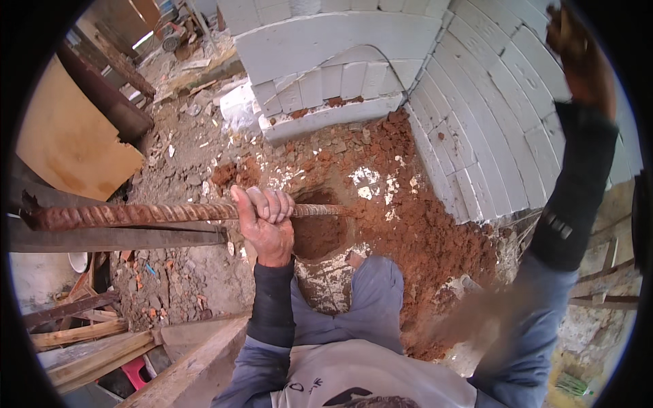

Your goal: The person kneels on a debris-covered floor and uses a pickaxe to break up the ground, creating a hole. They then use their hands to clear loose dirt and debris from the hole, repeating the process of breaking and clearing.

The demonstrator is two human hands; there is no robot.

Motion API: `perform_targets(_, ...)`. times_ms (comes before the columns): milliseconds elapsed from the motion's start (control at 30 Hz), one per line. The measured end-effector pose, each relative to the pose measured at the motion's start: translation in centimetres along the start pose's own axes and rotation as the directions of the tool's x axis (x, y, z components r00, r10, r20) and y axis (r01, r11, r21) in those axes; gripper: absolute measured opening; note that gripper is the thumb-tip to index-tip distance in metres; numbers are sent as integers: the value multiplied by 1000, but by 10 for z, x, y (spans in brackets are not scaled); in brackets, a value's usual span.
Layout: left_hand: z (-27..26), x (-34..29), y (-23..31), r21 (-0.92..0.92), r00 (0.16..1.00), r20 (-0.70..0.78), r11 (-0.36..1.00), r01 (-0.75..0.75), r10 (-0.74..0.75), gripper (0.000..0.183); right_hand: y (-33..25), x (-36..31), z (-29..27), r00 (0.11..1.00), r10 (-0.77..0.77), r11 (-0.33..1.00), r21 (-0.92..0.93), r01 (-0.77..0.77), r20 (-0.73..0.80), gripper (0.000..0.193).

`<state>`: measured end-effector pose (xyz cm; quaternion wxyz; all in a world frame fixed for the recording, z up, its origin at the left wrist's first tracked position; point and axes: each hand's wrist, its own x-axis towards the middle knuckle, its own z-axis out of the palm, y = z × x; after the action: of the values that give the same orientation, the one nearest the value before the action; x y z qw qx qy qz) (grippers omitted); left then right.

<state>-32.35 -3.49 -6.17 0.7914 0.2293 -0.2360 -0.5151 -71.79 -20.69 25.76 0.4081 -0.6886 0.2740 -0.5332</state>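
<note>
a: log the ribbed bar (149, 215) first. where is it?
b: left of centre, rust-brown, passing through the left hand (267, 224) and showing on both sides of it.
a: long axis?
b: side to side across the view. longer stretch lies left of the grip; shorter stretch runs right, over the dug hole (318, 238). the left end looks thicker, so i judge it nearer the camera and the bar slanting down rightward.
a: does the right tip touch earth?
b: it seems to meet the red soil (442, 238) at the hole's right side. depth of any entry: cannot tell.
a: state of the left hand?
b: fingers curled tight round the bar, knuckles away from the body.
a: and the right hand (578, 54)?
b: raised at the upper right, well apart from the bar, in front of the block wall (490, 115). dim and blurred; cannot tell whether it is spread or pinching something. the bar lies to its left and, i judge, lower. left hand is the nearer one, being on it.
a: surroundings, moving out?
b: grey trousers (384, 292) just below the hole; a white bag (238, 105) beyond it, beside the pale block ledge (333, 117). far left, a tan panel (68, 129); lower left, wooden beams (102, 353).
</note>
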Motion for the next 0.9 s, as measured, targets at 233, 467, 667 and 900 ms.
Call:
perform_targets(233, 54, -29, -22, 52, 990, -119, 997, -65, 70, 57, 87, -270, 131, 824, 451, 829, -182, -529, -343, 73)
perform_targets(467, 119, -59, -74, 62, 972, -235, 998, -14, 28, 56, 158, -445, 203, 847, 253, 554, -648, -522, -467, 67)
perform_targets(667, 143, -78, -94, 43, 981, -185, 997, 60, -51, 57, 260, -530, 165, 441, 699, 234, -402, -885, -564, 67)
perform_targets(900, 154, -80, -75, 20, 999, -17, 999, 42, -42, 58, 303, -657, 111, 261, 740, 137, -240, -961, -620, 62)
